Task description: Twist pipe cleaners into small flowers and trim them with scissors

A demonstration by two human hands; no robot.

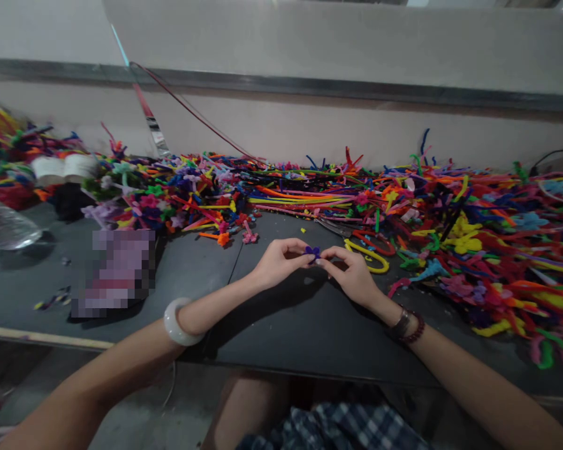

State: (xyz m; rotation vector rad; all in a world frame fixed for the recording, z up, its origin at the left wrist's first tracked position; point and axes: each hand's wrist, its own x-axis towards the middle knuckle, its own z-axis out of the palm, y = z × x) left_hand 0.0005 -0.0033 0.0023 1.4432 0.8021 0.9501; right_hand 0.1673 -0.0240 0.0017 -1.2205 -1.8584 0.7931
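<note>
Between my two hands, over the dark table, is a small purple pipe-cleaner flower (312, 252). My left hand (281, 262) pinches it from the left with thumb and forefinger. From the right, my right hand (349, 270) pinches its other edge with the fingertips. Just beyond my right hand lie scissors with yellow handles (373, 261), their blades pointing toward the pile behind. A tiny yellow scrap (303, 230) rests on the table past my fingers. The fingertips partly cover the flower's sides.
Pipe cleaners (304, 197) in many colours are heaped along the wall, with a larger pile (478, 250) on the right. Finished-looking flowers (154, 200) crowd the left. A pixelated phone-like object (117, 269) and a clear plastic bottle (9, 225) lie further left. A red cord (192, 109) hangs behind.
</note>
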